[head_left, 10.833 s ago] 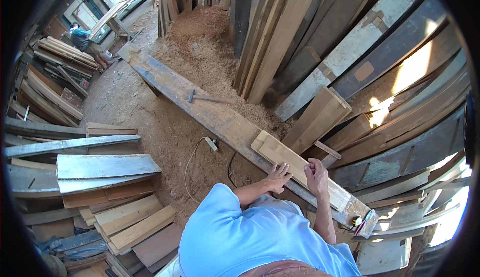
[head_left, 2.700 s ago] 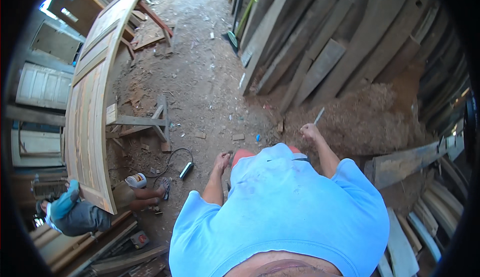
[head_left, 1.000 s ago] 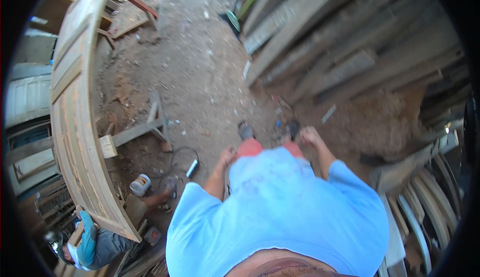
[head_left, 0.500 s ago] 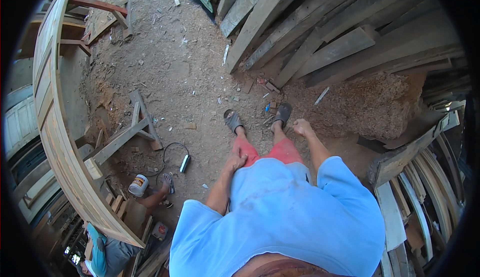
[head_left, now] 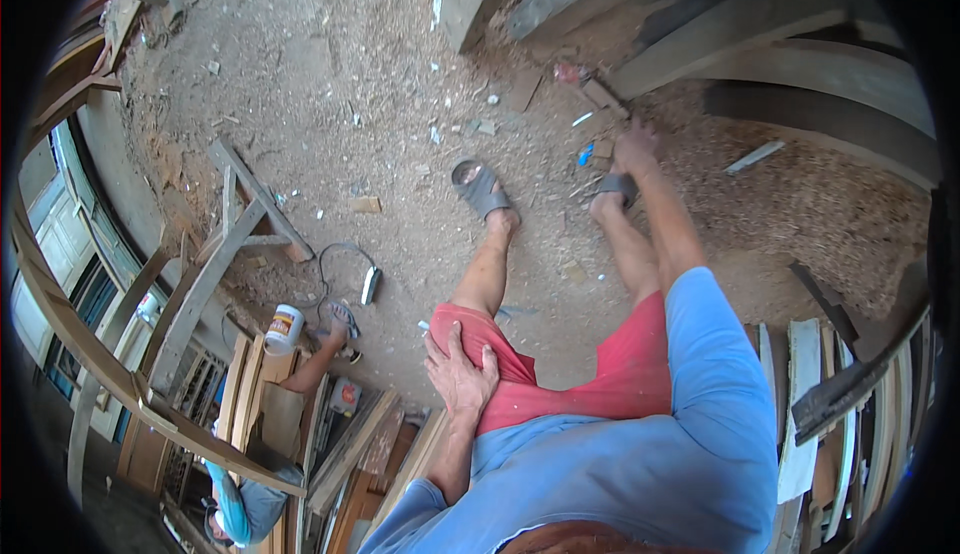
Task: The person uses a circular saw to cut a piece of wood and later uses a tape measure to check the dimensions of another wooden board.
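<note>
1. The left hand (head_left: 463, 376), fingers spread, rests on the red shorts (head_left: 627, 374); leaning there should steady the bend.
2. The right hand (head_left: 638, 147) hangs low, blurred; whether it pinches anything cannot be told. A slow reach seems safest.
3. The wood scrap (head_left: 606, 100), near its eleven o'clock, looks brown, narrow and straight-edged.

Your left hand (head_left: 464, 376) lies spread on the left leg of your red shorts (head_left: 632, 364). Your right hand (head_left: 638, 146) reaches down beside your right sandal (head_left: 618, 188), its fingers blurred, near a wood scrap (head_left: 604, 99) and a blue scrap (head_left: 586, 155) on the ground (head_left: 380, 144). Planks (head_left: 745, 42) stand at the ground's far right corner; toward its left edge are a wooden trestle (head_left: 232, 254) and a white bucket (head_left: 285, 327)
</note>
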A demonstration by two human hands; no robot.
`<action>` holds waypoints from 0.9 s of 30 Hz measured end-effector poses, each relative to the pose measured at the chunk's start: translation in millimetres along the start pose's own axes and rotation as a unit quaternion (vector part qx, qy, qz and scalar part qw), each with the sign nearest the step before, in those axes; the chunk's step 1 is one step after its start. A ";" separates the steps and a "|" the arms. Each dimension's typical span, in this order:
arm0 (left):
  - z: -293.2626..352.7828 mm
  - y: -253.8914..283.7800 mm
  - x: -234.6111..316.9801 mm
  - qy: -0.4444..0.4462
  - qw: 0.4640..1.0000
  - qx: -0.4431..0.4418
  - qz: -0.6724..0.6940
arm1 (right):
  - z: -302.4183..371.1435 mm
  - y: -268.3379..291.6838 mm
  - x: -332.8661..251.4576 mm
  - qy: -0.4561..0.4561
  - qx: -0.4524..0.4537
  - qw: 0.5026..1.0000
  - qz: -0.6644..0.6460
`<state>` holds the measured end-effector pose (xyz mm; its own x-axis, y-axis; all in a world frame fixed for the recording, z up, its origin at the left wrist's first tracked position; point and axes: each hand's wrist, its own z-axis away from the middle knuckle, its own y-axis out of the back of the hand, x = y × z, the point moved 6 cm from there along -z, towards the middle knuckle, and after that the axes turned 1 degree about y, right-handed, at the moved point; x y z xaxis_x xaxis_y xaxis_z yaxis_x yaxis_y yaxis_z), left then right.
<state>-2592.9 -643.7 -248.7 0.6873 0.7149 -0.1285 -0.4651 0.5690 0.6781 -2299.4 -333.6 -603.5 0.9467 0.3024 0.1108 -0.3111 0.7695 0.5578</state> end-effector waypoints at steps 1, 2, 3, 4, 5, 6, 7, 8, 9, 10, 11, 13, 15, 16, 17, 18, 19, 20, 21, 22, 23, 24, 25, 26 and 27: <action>-1.4 -4.0 -4.7 -0.001 1.000 0.007 0.003 | -15.6 -4.5 -3.1 0.004 -0.008 1.000 0.021; -1.1 -7.0 -9.1 -0.002 1.000 0.016 0.007 | -24.7 -5.7 -8.7 0.010 -0.016 1.000 0.023; -3.2 -8.9 -11.9 -0.007 0.999 0.029 0.012 | -32.8 0.0 -12.3 0.013 -0.019 0.999 0.024; -2.1 -8.5 -13.9 -0.006 1.000 0.027 0.009 | -36.9 -0.6 -11.6 0.012 -0.019 0.999 0.026; -1.8 -7.8 -14.7 -0.007 1.000 0.029 0.006 | -33.1 -0.6 -15.5 0.026 0.001 1.000 0.012; -1.5 -6.2 -14.9 -0.011 0.999 0.033 0.005 | -22.4 -0.3 -19.0 0.038 0.025 0.999 -0.004; -2.7 -5.8 -14.9 -0.017 1.000 0.023 0.008 | -14.8 3.2 -18.9 0.048 0.059 0.997 -0.020; -3.5 -4.2 -14.9 -0.024 0.999 0.019 0.012 | 1.7 2.3 -15.8 0.034 0.045 0.997 -0.056; -3.3 -1.7 -15.0 -0.031 0.999 0.017 0.019 | 25.9 -1.5 -9.0 0.023 0.034 0.995 -0.091; -2.5 -4.2 -18.3 -0.025 0.999 -0.005 0.026 | 47.1 -4.8 -0.1 0.018 0.003 0.996 -0.086; 0.8 -11.6 -23.5 -0.013 0.999 -0.014 0.042 | 80.2 14.7 -4.4 0.010 -0.046 0.993 -0.104; 3.6 -16.8 -25.2 -0.018 0.996 -0.039 0.072 | 144.7 15.3 19.2 0.022 -0.068 0.996 -0.053; 7.1 -13.1 -25.0 -0.013 0.992 -0.091 0.091 | 203.1 40.7 50.5 -0.105 -0.142 0.980 -0.088; 7.2 -2.1 -23.3 -0.005 0.983 -0.149 0.107 | 229.9 39.0 67.3 -0.157 -0.083 0.976 -0.124; 2.2 7.7 -24.8 -0.032 0.983 -0.136 0.120 | 251.1 53.1 77.8 -0.206 -0.029 0.966 -0.157; -3.7 3.6 -29.7 -0.057 0.981 -0.131 0.133 | 263.0 81.9 71.8 -0.150 -0.017 0.977 -0.153; -1.6 -4.7 -33.7 -0.081 0.977 -0.137 0.142 | 284.2 99.3 67.4 -0.101 -0.015 0.984 -0.144; -3.5 -1.9 -34.3 -0.096 0.971 -0.141 0.165 | 293.0 125.5 59.3 -0.134 0.025 0.948 -0.286; -9.5 11.1 -29.3 -0.114 0.965 -0.152 0.183 | 289.4 133.5 44.0 -0.081 -0.017 0.888 -0.453; -11.9 30.2 -21.0 -0.150 0.949 -0.182 0.209 | 288.3 140.2 27.6 -0.023 -0.056 0.794 -0.605; -8.4 53.0 -23.8 -0.166 0.926 -0.109 0.323 | 335.4 218.1 -31.6 0.043 -0.084 0.726 -0.681; -5.0 81.4 -14.2 -0.177 0.870 -0.141 0.439 | 358.0 258.7 -59.9 0.120 -0.076 0.649 -0.748; -5.1 111.4 -12.0 -0.179 0.803 -0.163 0.545 | 390.7 299.6 -94.0 0.096 -0.090 0.569 -0.812; -8.1 148.6 -9.7 -0.222 0.760 -0.148 0.593 | 420.1 343.8 -122.3 0.169 -0.087 0.579 -0.793; -4.9 184.1 -12.4 -0.263 0.714 -0.133 0.635 | 450.1 377.4 -146.5 0.239 -0.087 0.585 -0.770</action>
<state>-2689.8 -545.9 -125.9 -0.3018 0.5115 0.8046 -0.9410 -0.2953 -0.1652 -2517.9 -340.8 -39.0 -0.0029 -0.7344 -0.6787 0.8371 0.3695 -0.4034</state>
